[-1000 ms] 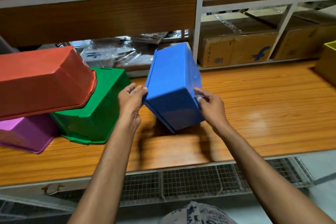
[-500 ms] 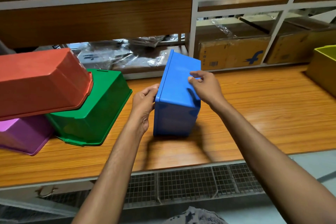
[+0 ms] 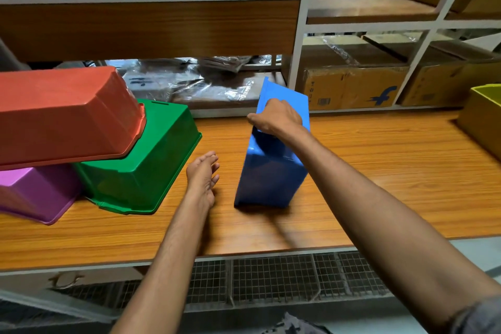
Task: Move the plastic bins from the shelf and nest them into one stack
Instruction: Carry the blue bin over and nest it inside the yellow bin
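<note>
A blue bin (image 3: 271, 179) stands on end on the wooden shelf board (image 3: 379, 171), its base facing me. My right hand (image 3: 276, 119) grips its upper edge. My left hand (image 3: 203, 176) hovers just left of the blue bin, fingers apart, holding nothing. To the left lie an upturned green bin (image 3: 141, 160), a purple bin (image 3: 35, 192) on its side, and a red bin (image 3: 67, 114) resting tilted on top of both. A yellow-green bin (image 3: 485, 114) sits at the far right edge.
Cardboard boxes (image 3: 352, 89) and plastic-wrapped packages (image 3: 195, 84) fill the shelf bay behind. White uprights (image 3: 298, 43) and a wood panel (image 3: 149, 30) hang overhead. A wire mesh rack (image 3: 271, 276) lies below the board's front edge.
The blue bin went from tilted in both hands to standing on end on the board. My left hand has let go and dropped away to the left; my right hand moved to the top edge.
</note>
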{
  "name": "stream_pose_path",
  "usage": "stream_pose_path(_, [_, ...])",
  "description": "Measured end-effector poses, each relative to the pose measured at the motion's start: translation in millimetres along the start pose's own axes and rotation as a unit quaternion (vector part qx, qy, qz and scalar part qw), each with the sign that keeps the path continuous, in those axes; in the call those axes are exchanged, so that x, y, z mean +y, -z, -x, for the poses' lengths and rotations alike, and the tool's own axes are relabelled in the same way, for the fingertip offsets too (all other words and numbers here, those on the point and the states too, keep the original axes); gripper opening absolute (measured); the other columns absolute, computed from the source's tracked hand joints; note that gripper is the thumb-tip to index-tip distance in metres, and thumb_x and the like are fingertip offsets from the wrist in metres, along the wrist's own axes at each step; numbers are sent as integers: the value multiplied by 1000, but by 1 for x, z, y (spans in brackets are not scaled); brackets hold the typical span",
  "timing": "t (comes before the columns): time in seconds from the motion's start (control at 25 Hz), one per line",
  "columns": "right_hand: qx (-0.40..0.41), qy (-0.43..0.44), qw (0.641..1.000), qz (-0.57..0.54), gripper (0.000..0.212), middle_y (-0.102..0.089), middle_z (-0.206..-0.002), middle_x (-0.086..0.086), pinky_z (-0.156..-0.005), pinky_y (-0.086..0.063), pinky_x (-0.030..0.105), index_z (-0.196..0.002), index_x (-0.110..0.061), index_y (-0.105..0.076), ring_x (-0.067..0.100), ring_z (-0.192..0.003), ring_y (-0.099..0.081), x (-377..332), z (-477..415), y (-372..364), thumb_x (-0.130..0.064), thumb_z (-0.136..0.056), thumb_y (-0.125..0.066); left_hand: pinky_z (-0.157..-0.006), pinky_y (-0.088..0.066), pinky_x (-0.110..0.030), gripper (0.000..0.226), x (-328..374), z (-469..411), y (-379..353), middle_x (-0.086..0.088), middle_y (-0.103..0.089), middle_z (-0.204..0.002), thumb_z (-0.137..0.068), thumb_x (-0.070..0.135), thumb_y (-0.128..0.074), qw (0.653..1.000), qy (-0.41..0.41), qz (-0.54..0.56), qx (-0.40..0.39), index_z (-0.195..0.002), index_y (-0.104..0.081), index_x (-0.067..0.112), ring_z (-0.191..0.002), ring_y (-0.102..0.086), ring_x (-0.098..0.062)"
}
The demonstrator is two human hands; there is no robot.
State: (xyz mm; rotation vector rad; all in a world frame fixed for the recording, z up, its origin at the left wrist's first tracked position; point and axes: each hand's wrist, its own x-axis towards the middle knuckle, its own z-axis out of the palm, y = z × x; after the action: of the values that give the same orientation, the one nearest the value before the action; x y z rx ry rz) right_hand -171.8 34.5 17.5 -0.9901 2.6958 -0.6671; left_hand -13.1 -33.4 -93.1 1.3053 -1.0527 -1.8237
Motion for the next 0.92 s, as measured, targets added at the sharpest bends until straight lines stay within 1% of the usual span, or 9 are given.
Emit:
stream_pose_path(0.08, [-9, -10, 999, -37, 27, -70, -105, 7, -74, -57, 36, -105, -15, -63, 27, -91, -68, 12, 4, 9, -35, -87, -64, -73, -46, -25, 25, -6, -1, 1, 6, -71, -111, -99, 17, -62, 1000, -1, -13, 6, -122, -71, 21, -100, -63, -9])
stream_pose_path(0.16, [-27, -25, 994, -100, 31, -70, -103, 7, -78, -64, 41, -117, -17, -64, 25, -85, -69, 34, 12, 15, -26, -87, -64, -76, -45, -28, 27, -10, -2, -3, 2, -69, -122, -99, 17, -63, 999, -18, -40, 5, -125, -68, 21, -104, -61, -12])
stream_pose_path(0.32, [4, 5, 987, -160, 41, -74, -106, 9, -77, -56, 35, -130, -14, -63, 22, -86, -65, 73, 26, 20, -23, -90, -64, -94, -44, -36, 37, -22, 4, -23, 0, -62, -123, -97, 26, -68, 992, 30, -108, -50, -132, -59, 20, -105, -54, -14])
stream_pose_path(0.44, [34, 8, 965, -258, 31, -72, -94, 10, -73, -48, 33, -119, -7, -66, 20, -83, -59, 92, 33, 28, -16, -91, -58, -66, -48, -23, 13, -31, 14, -39, 3, -64, -92, -101, 30, -63, 990, 72, -84, -85, -109, -64, 19, -78, -58, -10])
stream_pose_path(0.52, [21, 27, 942, -333, 32, -65, -89, 8, -65, -41, 31, -115, -3, -68, 21, -80, -54, 105, 38, 31, -15, -89, -54, -51, -53, -22, 15, -28, 19, -44, 0, -70, -85, -105, 27, -56, 992, 68, -14, -103, -100, -64, 15, -71, -65, -16])
stream_pose_path(0.6, [17, 38, 927, -373, 29, -68, -101, 3, -68, -47, 26, -119, -13, -69, 13, -87, -59, 117, 45, 29, -12, -95, -53, -58, -56, -26, 22, -21, 19, -45, -1, -72, -87, -109, 26, -49, 995, 25, 36, -94, -99, -65, 14, -74, -68, -19])
stream_pose_path(0.68, [24, 35, 910, -413, 28, -69, -114, -1, -78, -50, 26, -117, -23, -67, 10, -98, -62, 128, 51, 25, -8, -101, -50, -57, -54, -22, 20, -11, 20, -42, 1, -72, -90, -110, 22, -47, 995, -33, 38, -88, -107, -65, 15, -72, -70, -12])
stream_pose_path(0.8, [25, 16, 882, -470, 25, -68, -113, -1, -82, -49, 29, -119, -21, -64, 14, -101, -61, 146, 52, 22, -7, -104, -50, -47, -49, -12, 27, 14, 31, -34, 8, -70, -95, -106, 9, -53, 988, -101, 20, -116, -128, -62, 20, -62, -68, 7])
stream_pose_path(0.92, [-20, -14, 870, -492, 28, -65, -110, 2, -81, -43, 36, -128, -24, -60, 15, -102, -61, 169, 53, 22, -10, -106, -50, -56, -51, -15, 38, 35, 42, -29, 7, -60, -89, -100, 2, -60, 970, -182, -22, -160, -136, -62, 14, -66, -64, 3])
